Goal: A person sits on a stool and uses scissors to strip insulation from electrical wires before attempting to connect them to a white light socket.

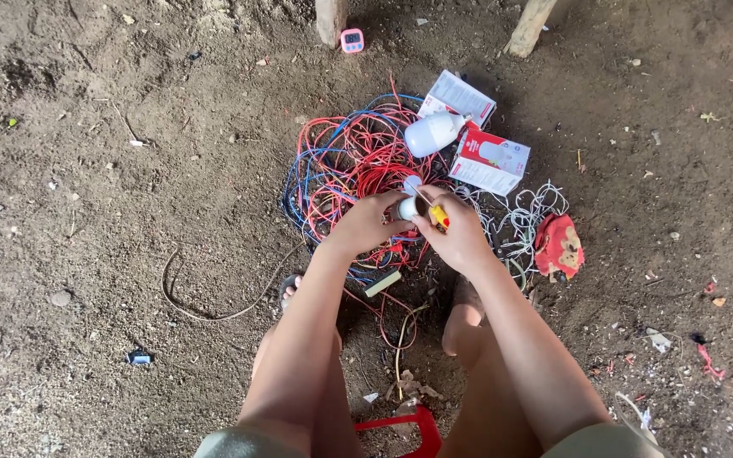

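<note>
My left hand (366, 222) grips a small white lamp holder (408, 206) over a tangle of wires. My right hand (460, 233) holds a screwdriver with a yellow and red handle (439, 216), its thin shaft angled up-left with the tip at the white part. Both hands meet above the pile of red and blue wires (349, 170) lying on the dirt. My bare knees and forearms fill the lower middle of the view.
A large white bulb (433, 133) lies on the wires beside two red-and-white cartons (490, 159). White wire coils (526, 216) and a red cloth pouch (560, 246) lie right. A small pink timer (352, 40) sits by a wooden post. A red stool edge (409, 424) shows below.
</note>
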